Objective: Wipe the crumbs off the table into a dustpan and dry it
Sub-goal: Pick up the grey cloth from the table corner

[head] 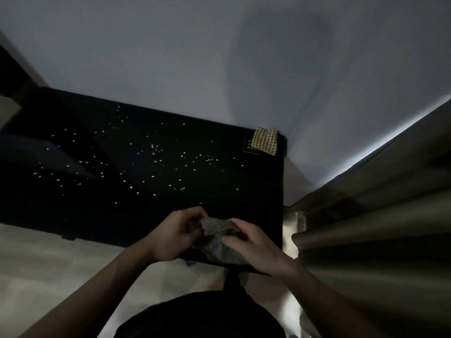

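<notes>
**Crumbs across the top, cloth at the near edge**

Small pale crumbs (156, 164) lie scattered over the black rectangular table (73, 211), thickest through its middle. A folded checked fabric cloth (264, 141) sits on the far right corner, against the wall (219, 57). At the near right edge, the left hand (174, 236) and right hand (253, 245) flank a crumpled grey rag (217, 237). Pleated curtains (378, 240) hang right of the table.
</notes>
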